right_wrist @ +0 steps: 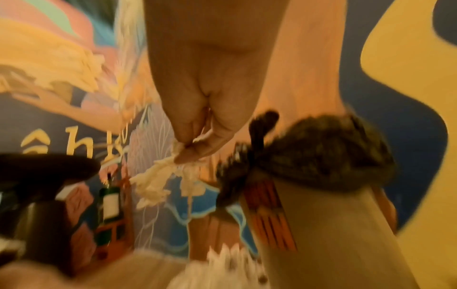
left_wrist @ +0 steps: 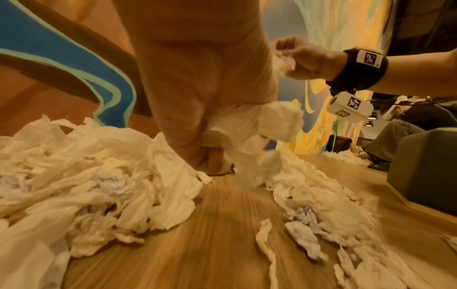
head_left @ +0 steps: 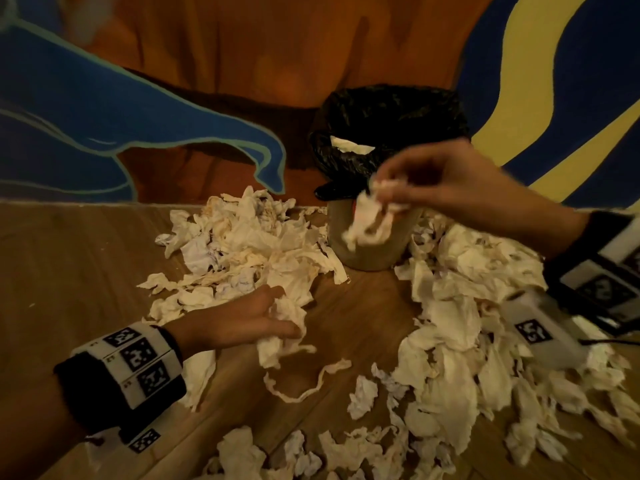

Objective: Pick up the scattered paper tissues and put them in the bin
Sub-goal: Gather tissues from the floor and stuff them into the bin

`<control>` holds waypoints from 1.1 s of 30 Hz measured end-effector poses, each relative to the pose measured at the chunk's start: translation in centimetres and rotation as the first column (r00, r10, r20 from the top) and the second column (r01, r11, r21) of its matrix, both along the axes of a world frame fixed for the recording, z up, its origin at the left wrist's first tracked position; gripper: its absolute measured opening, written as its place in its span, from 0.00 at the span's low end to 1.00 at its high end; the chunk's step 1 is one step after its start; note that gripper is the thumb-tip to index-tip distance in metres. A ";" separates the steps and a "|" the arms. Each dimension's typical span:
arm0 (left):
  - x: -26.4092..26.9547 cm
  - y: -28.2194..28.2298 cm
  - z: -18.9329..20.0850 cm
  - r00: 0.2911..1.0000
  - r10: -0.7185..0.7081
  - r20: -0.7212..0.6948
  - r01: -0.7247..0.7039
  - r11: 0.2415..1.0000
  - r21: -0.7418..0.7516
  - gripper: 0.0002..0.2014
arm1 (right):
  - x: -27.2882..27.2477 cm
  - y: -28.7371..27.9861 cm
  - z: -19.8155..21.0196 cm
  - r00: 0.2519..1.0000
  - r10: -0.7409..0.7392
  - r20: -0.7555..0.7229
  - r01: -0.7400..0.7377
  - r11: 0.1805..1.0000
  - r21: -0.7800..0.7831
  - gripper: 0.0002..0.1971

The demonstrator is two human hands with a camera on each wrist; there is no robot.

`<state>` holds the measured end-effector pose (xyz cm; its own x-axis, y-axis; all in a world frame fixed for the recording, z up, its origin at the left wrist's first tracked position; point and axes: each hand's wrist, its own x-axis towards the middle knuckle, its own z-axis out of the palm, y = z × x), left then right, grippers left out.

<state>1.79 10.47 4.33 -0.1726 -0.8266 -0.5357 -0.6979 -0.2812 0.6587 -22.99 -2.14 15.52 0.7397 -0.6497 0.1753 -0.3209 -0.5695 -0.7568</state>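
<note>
Our right hand (head_left: 446,178) pinches a crumpled tissue (head_left: 370,220) between fingertips and thumb, and the wad hangs in front of the bin (head_left: 377,244), just below and on the near side of its black liner bag (head_left: 391,123). The move, as we judge it, turns on that gap: the bin's mouth lies up and away from the tissue, so the hand needs to rise and go forward over the rim before letting go. Our left hand (head_left: 256,317) is low on the wooden floor (head_left: 363,323), fingers curled round a second bunch of tissue (head_left: 287,323), farther from the bin than the right, so the right one is better placed to drop first. We count one bin, two hands, two held wads and one pale tissue already lying inside the liner. The loose tissues are too many to count; they lie in two broad heaps, one left of the bin (head_left: 249,244) and one right (head_left: 467,306), with more scraps near us.
</note>
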 end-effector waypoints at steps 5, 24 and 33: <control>-1.0 -1.1 1.7 0.992 0.122 -0.025 -0.124 0.979 -0.160 0.25 | 0.1 -4.8 4.5 0.930 -0.229 0.287 0.309 0.910 -0.276 0.11; -6.6 -18.5 13.8 0.932 0.330 -0.152 -0.309 0.503 -0.807 0.23 | -2.2 -5.8 -0.1 0.901 -0.412 0.138 0.434 0.839 -0.329 0.12; -8.8 -15.7 9.5 0.955 0.295 0.037 -0.085 0.388 -0.918 0.13 | -4.2 -0.3 -5.2 0.974 -0.169 0.151 0.226 0.708 -0.669 0.11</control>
<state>-6.98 -5.20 13.84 0.0579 -0.8397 0.5400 -0.8301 0.2600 0.4933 -27.23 -2.42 10.33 0.5743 -0.4649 0.6738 -0.4458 -0.8680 -0.2189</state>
